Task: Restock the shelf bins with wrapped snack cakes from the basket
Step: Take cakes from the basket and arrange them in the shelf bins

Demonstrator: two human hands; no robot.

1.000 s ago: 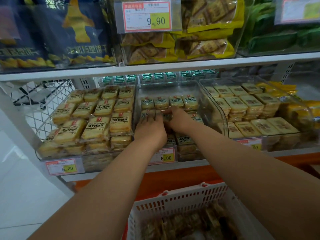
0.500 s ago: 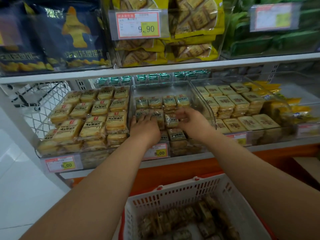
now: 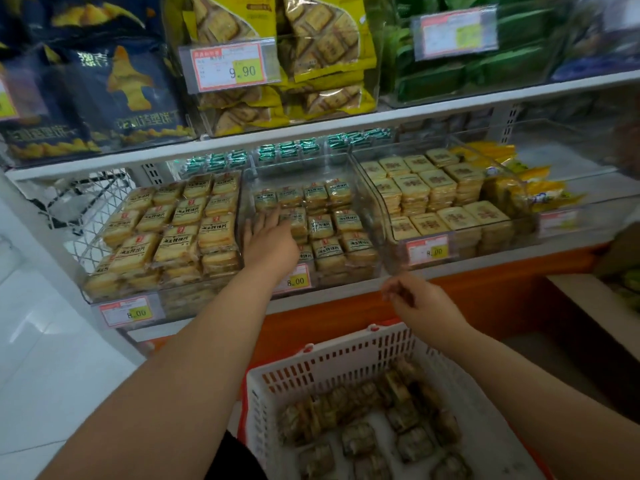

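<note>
Nearest, the white basket [image 3: 349, 362] holds wrapped snack cakes [image 3: 360, 439]. Above its rim hangs the right hand [image 3: 420, 301], fingers loosely curled, holding nothing. Farther off, the left hand [image 3: 268, 242] lies flat, fingers straight, on cakes in the middle shelf bin [image 3: 372, 216].

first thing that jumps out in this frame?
The left hand lies with straight fingers on the wrapped snack cakes in the middle clear bin. The right hand hangs empty, fingers loosely curled, above the white basket of more cakes at bottom centre.
</note>
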